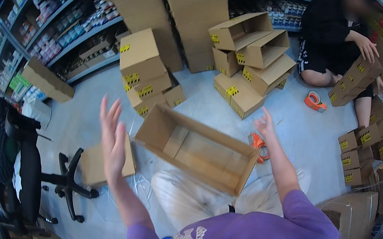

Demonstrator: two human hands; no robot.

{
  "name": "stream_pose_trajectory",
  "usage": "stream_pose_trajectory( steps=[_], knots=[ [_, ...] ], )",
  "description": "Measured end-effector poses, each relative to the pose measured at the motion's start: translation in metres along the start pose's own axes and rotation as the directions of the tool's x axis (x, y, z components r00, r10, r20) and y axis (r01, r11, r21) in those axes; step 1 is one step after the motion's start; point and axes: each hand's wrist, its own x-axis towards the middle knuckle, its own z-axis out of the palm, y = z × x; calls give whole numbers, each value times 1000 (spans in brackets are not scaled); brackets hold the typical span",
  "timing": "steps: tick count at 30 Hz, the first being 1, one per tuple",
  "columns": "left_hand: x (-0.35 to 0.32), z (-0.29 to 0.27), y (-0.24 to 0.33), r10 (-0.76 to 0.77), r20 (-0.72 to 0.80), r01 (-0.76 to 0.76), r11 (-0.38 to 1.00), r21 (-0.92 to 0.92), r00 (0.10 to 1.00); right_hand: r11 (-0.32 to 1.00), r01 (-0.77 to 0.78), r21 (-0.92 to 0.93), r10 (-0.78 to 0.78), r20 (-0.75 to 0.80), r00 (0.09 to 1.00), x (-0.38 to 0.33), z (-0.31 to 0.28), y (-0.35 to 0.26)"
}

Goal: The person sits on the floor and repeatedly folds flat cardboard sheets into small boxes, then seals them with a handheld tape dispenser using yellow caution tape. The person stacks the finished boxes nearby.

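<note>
Head view looks down on a person sitting on a pale floor (309, 138), knees drawn up, with an open box (197, 148) resting across the lap. This long, shallow carton lies with its mouth upward and its flaps standing out at the ends. Neither hand touches it. On the left, the left hand (112, 139) is raised beside the box, fingers spread wide, holding nothing; a small closed carton (94, 166) lies behind it on the floor. Past the far right corner of the box, the right hand (265, 123) is also open and empty. Just under that wrist an orange tape gun (259, 142) lies on the floor, touching or nearly touching the box's right end. A second tape gun (314, 101) sits farther off, near a seated co-worker (335, 37) who holds a small box (355, 80). Stacks of folded cartons (253, 64) stand between the two people, and an office chair (29, 164) stands at the left.
</note>
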Motion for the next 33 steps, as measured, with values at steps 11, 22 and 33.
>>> stream_pose_trajectory(
  steps=[11,22,33],
  knots=[
    [-110,-54,-53,-358,-211,375,926,45,910,938,247,-243,-325,-370,871,83,102,21],
    [-39,3,-20,97,-232,-74,992,105,968,876,433,-213,-416,121,901,39,137,102],
    [11,-3,37,130,221,-216,878,428,967,-209,939,-275,-652,754,75,-291,138,-118]
  ],
)
